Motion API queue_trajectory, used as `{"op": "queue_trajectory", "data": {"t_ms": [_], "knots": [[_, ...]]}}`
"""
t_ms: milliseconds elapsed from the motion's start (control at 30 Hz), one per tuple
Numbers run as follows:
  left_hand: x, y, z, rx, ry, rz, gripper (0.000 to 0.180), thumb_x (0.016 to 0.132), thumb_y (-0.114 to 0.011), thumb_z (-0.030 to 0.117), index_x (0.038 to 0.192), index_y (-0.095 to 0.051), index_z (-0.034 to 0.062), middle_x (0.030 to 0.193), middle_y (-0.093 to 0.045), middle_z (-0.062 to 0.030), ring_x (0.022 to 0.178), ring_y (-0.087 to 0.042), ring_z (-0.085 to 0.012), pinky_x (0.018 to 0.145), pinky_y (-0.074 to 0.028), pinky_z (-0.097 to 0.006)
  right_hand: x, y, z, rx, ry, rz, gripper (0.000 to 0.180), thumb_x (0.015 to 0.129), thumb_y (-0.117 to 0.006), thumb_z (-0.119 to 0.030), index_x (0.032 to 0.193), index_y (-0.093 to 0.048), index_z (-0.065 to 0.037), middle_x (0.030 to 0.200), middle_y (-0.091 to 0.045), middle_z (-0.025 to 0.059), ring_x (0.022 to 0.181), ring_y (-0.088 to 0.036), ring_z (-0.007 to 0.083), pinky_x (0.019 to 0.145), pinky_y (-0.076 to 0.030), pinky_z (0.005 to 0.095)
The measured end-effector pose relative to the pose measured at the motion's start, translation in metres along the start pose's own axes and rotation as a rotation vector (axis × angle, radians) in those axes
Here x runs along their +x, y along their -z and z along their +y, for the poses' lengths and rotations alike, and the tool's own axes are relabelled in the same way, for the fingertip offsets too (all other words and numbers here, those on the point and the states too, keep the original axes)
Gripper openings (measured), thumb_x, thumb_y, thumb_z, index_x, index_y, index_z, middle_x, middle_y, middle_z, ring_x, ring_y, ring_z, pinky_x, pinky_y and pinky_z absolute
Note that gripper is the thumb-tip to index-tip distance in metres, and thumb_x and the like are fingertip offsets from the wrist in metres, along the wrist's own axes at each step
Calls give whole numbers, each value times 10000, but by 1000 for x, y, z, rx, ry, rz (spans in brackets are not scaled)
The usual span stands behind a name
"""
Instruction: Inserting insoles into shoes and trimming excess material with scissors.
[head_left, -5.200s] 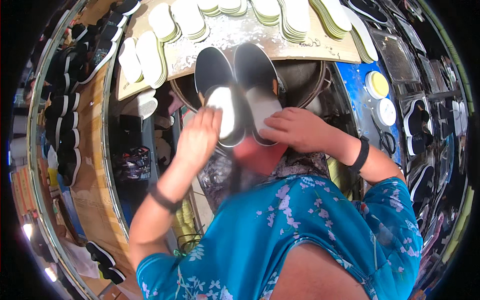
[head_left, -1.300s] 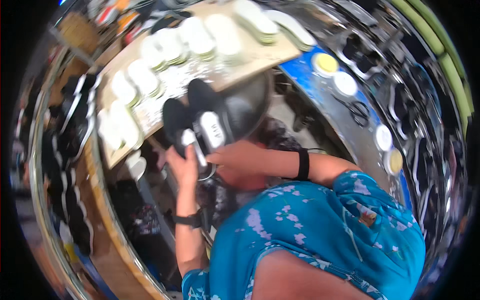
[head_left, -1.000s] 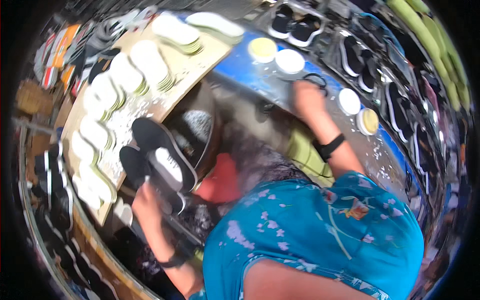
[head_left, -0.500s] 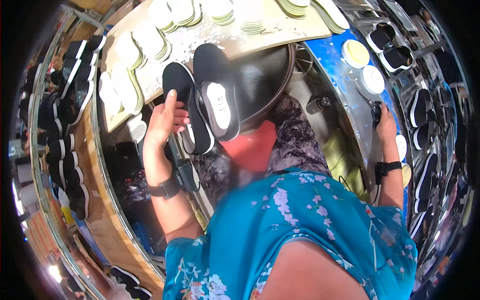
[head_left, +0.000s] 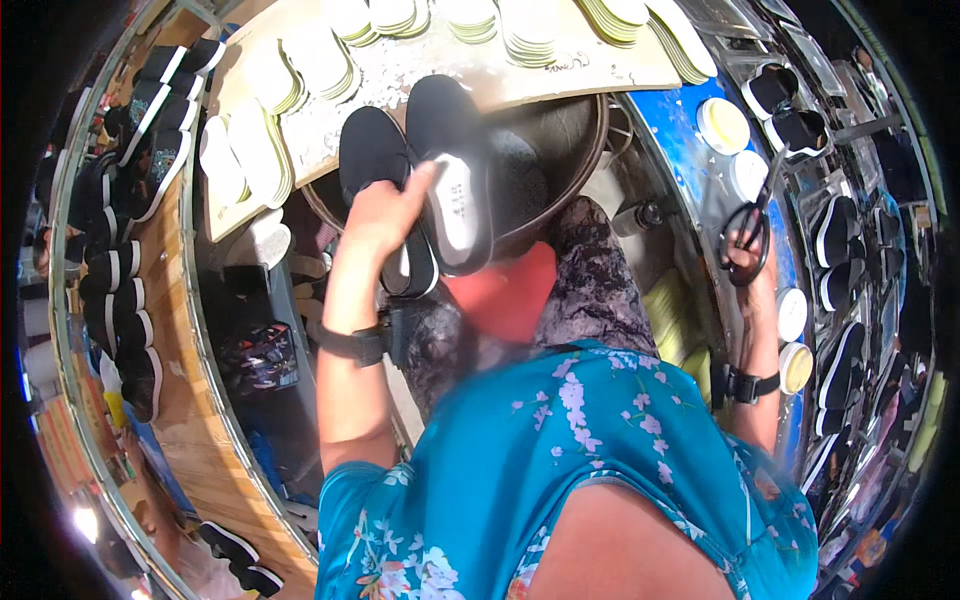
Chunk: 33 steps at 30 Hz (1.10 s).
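Note:
My left hand (head_left: 385,215) is closed on a pair of black slip-on shoes with white insoles. Its fingers grip the left shoe (head_left: 370,145), and the thumb reaches to the right shoe (head_left: 440,110) at its opening. The two shoes sit side by side, toes pointing away, over a dark round basin (head_left: 598,150). Over on the right, my right hand (head_left: 748,262) has its fingers in the loops of black-handled scissors (head_left: 772,180). The blades point up and away, and they look closed but are partly blurred.
Stacks of insoles (head_left: 525,45) and white scraps (head_left: 385,80) lie on the tan board (head_left: 620,78) ahead. Round tubs, including a yellow-topped tub (head_left: 723,125), line the blue bench (head_left: 650,100). Black shoes (head_left: 140,380) fill racks on both sides. Something red (head_left: 505,290) shows between my legs.
My right hand has lifted the scissors off the bench, blades now upward. My left hand has shifted right across the left shoe, its thumb now at the right shoe.

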<state>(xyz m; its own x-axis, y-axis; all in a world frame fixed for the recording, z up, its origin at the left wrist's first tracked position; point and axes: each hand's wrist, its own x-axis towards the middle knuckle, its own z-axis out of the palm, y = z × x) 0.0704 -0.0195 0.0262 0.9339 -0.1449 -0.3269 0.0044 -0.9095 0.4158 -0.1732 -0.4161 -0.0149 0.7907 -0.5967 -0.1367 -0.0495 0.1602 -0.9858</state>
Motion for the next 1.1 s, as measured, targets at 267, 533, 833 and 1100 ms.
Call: {"op": "queue_trajectory", "data": {"t_ms": [267,533,833,1100], "knots": [[-25,26,-52,-643,90,-220,623,891,-422,498,1115,-503,-78,855,-612,-130,660,-630,-164,497,-490,-239,-5,-109,-17,257,-181,-316,756,584,-618,48,1277,-353,-93,835,-486,50,708,-515,153,592,-445,269],[-22,7,-11,-46,-36,19,760,779,-461,646,878,-608,-92,767,-624,-224,700,-646,-287,645,-503,-377,3,-166,-14,424,-248,-730,600,740,-590,-175,1274,-346,-52,631,-474,36,434,-419,121,367,-312,224],[-33,-19,-66,-16,-398,461,286,778,-579,136,588,-518,-69,561,-521,-232,535,-567,-328,517,-404,-439,13,-182,-6,-193,-231,-726,391,876,-458,-214,1196,-452,11,702,-571,48,482,-504,79,405,-372,185],[-105,45,-104,-246,-353,86,268,727,-552,76,970,-627,-10,994,-635,-158,924,-608,-274,818,-456,-341,10,-217,-6,-536,508,-878,590,643,-741,-311,1134,-518,-73,1006,-587,120,969,-560,280,843,-429,345]]}}
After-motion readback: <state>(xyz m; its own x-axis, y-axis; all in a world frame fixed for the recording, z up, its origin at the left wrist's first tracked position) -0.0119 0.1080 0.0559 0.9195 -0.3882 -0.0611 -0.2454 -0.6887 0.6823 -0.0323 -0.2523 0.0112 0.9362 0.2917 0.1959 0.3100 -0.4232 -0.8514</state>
